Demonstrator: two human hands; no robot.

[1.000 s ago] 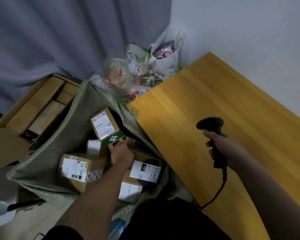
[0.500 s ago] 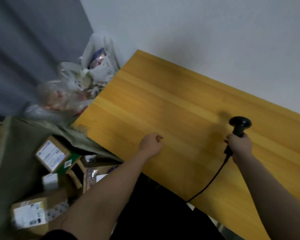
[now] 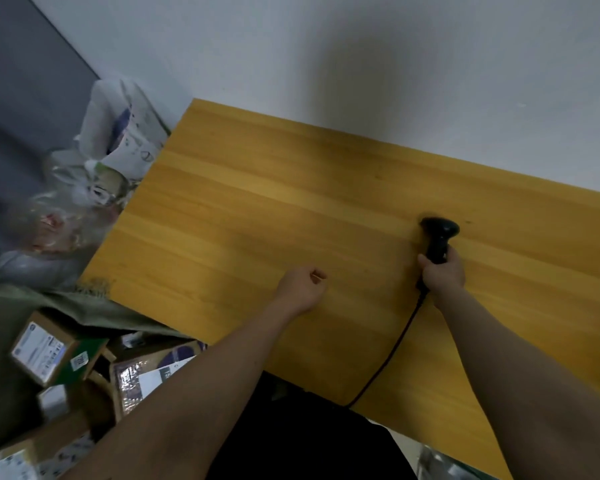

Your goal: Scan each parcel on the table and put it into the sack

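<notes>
parcels (image 3: 44, 348) in sack (image 3: 0, 327), scanner (image 3: 438, 241) held

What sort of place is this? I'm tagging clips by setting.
Probably a small parcel-handling corner in an ordinary room: a handheld scanner, labelled parcels in a green sack, and a plain wooden table.

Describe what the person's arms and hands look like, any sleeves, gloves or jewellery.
Both forearms are bare to the frame's lower edge: no sleeves show. The left hand and right hand have no gloves, and no rings, watch or markings are visible. Dark clothing shows below, between the arms.
</notes>
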